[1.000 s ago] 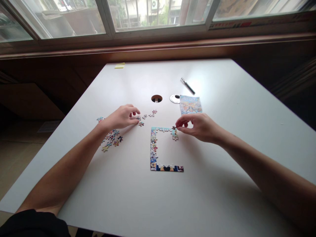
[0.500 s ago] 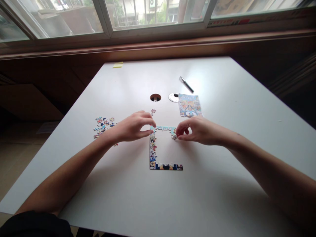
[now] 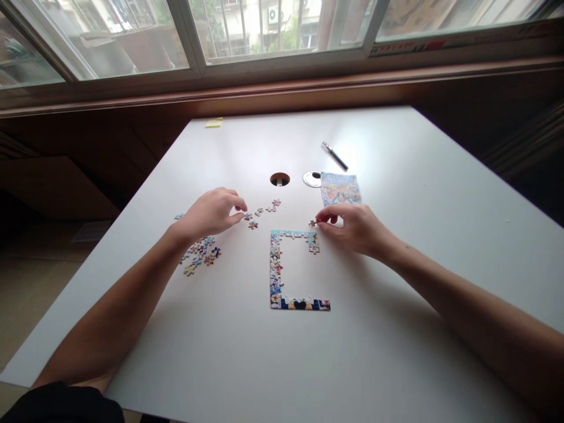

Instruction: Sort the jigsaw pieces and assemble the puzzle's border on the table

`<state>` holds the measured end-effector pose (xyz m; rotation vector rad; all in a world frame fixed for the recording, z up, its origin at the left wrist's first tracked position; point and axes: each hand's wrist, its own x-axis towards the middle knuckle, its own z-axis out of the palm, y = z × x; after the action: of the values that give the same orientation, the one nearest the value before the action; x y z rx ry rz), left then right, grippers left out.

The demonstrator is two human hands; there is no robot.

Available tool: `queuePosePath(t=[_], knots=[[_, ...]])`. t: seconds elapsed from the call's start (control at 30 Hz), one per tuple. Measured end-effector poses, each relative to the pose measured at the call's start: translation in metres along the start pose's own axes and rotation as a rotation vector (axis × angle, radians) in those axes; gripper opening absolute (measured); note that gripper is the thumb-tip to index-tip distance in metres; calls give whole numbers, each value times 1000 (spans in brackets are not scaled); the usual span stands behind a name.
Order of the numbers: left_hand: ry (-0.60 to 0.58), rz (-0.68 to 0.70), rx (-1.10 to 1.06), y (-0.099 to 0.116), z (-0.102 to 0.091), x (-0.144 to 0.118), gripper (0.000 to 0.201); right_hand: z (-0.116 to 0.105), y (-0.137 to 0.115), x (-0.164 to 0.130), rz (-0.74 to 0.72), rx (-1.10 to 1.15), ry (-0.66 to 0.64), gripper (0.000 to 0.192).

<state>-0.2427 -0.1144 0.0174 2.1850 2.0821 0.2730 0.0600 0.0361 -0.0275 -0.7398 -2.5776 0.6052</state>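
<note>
A partly joined jigsaw puzzle frame lies on the white table, with a left side, a top row, a bottom row and a short stub down the upper right. My right hand pinches a small puzzle piece just above that upper right corner. Further left, my left hand hovers with thumb and index finger apart, its fingertips beside a loose puzzle piece. More loose pieces lie scattered below and behind the left wrist, partly hidden by the arm. Another few trail toward a pinkish piece.
Beyond my right hand lies a colourful picture sheet, partly covered by the fingers. Near it are a silver disc cover, a round hole in the tabletop and a dark pen. A yellow sticky note sits by the far edge.
My left hand has moved left from the frame's upper left corner to the loose pieces. My right hand has lifted away from the frame's right stub, a piece now visible between its fingertips.
</note>
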Motion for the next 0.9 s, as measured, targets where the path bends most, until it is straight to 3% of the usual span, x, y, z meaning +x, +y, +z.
queuePosePath(t=[0.27,0.9], knots=[[3,-6,-4,-1,13,4,23,7,4,-1,-142,-45,55,15],[-13,-70,-86,-9,14,4,15,3,8,-1,-131,-24,-58,15]])
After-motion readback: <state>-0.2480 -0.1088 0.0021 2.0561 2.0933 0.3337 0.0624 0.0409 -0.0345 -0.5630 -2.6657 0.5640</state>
